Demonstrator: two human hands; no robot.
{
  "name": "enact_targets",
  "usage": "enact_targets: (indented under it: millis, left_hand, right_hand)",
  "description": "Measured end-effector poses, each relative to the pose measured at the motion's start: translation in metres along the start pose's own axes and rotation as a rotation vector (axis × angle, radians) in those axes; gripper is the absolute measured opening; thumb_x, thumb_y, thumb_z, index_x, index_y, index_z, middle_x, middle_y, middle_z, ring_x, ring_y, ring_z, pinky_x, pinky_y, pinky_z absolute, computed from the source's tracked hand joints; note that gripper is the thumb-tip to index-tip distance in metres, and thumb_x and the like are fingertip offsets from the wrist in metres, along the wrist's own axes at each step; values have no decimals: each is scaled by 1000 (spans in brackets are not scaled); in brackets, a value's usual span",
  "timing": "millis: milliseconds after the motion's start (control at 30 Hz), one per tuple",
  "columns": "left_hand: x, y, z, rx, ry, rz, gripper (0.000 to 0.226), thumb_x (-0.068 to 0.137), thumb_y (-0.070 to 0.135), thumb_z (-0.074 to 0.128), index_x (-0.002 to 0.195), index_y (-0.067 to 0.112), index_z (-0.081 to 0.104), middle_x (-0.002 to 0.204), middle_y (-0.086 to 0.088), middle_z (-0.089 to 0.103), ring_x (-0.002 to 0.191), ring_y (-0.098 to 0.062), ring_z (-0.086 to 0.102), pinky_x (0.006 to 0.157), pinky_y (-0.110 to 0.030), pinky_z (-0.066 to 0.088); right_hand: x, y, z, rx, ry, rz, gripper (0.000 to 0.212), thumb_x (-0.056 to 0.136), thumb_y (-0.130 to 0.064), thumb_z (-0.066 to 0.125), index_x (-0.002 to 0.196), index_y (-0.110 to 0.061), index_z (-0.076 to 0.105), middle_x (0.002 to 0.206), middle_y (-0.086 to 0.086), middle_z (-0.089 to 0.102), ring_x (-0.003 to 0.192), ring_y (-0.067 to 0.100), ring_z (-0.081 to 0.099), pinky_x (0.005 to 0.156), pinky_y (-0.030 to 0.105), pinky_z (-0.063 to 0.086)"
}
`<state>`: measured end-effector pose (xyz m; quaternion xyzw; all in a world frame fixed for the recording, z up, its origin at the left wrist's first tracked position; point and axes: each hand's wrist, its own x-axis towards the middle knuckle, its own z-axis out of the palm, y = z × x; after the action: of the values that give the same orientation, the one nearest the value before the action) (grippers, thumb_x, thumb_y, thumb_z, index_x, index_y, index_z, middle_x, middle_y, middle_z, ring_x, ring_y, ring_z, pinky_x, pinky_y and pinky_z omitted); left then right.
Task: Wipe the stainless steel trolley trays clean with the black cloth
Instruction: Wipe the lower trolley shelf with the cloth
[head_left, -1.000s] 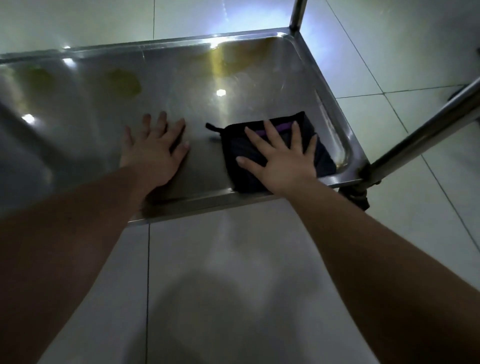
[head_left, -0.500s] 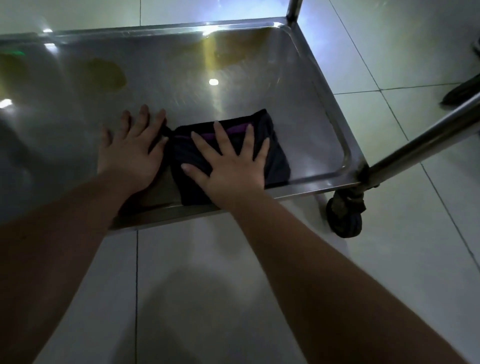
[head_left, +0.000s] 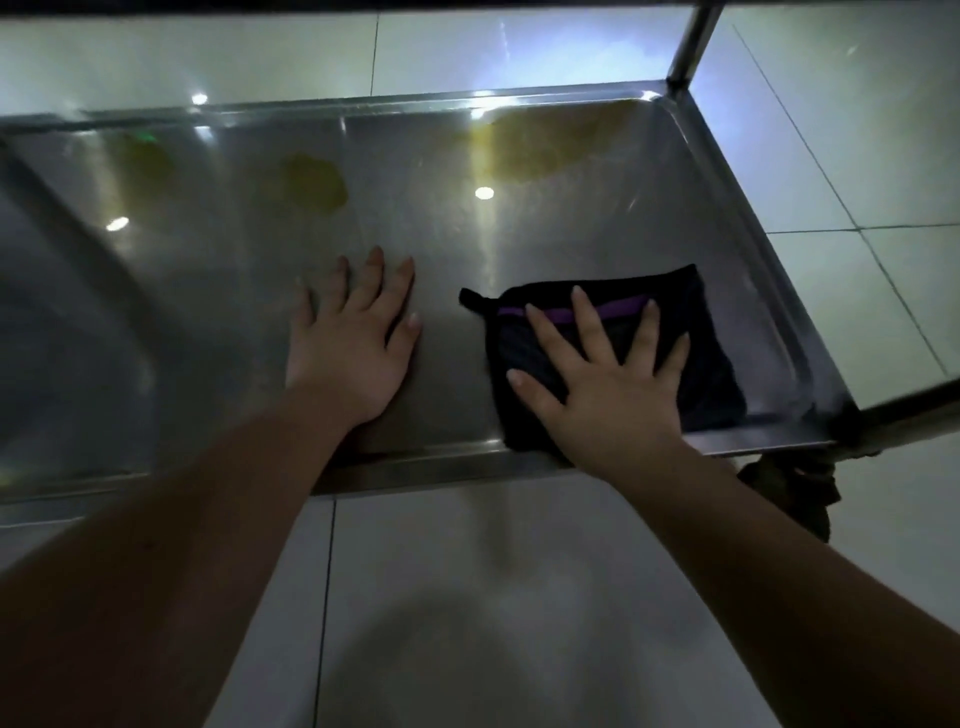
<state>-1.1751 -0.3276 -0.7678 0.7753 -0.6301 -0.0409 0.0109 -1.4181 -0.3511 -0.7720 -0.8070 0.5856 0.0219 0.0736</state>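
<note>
The black cloth (head_left: 711, 364) is pressed flat near the front right corner of the tray (head_left: 467, 465) by the right grip (head_left: 608, 384), fingers spread apart. The left grip (head_left: 348, 353), fingers straight, is laid on bare steel beside it. Farther back, yellowish smears (head_left: 314, 182) are seen.

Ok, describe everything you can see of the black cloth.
The black cloth is folded into a rough square, soft fabric, with a purple stripe near its far edge and a small loop at the far left corner. It lies flat in the near right corner of the tray, under the right hand, pressed flat with spread fingers.
</note>
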Motion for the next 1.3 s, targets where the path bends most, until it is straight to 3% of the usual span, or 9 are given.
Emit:
enact_targets:
  millis: [133,367,600,800,933,1100,1300]
  left_hand:
    - [0,0,1,-15,15,-46,64,99,51,18,157,30,0,165,3,-4,151,-21,-5,119,-54,0]
    - [1,-4,3,-27,-3,-31,64,97,55,12,156,34,-1,164,9,-5,151,-19,-5,118,-56,-4]
    - [3,-3,3,-19,-16,-47,64,98,55,11,156,34,-3,164,9,-6,151,-19,-6,118,-58,-5]
    - [1,-3,5,-31,15,-38,64,96,54,9,156,35,-1,165,8,-4,151,-20,-4,118,-58,-3]
    - [0,-3,5,-37,24,-32,63,96,54,9,155,35,-1,165,9,-3,151,-20,-4,118,-57,-3]
    - [0,-4,6,-23,22,-29,66,95,55,7,156,33,-1,165,8,-2,151,-20,-4,118,-58,-3]
    - [4,-6,3,-20,-20,-32,65,96,55,8,156,32,-5,164,7,-7,151,-18,-8,118,-57,-5]
  right_hand:
    - [64,-28,-7,-2,-14,-50,73,74,-86,-8,142,-61,-16,162,-13,-18,143,47,-21,108,71,-14]
    - [174,-59,-28,81,-76,-5,76,81,-87,13,150,-55,3,165,-9,-5,144,49,-15,107,73,-12]
    - [96,-45,-22,83,-98,-68,75,79,-87,10,147,-59,-1,163,-14,-8,145,43,-18,109,70,-13]
    - [-10,-39,-3,60,-67,-118,65,78,-80,-5,138,-61,-24,160,-17,-21,144,39,-24,109,67,-17]
    - [23,-25,-12,-38,-50,-163,71,70,-90,-4,135,-66,-23,160,-18,-19,142,44,-27,103,68,-26]
    - [125,-32,-21,-20,-26,-73,78,72,-93,6,144,-63,-2,164,-11,-8,144,49,-16,109,69,-16]
    - [177,-56,-29,17,-69,-48,78,77,-90,16,148,-58,6,164,-11,0,144,49,-14,106,73,-15]
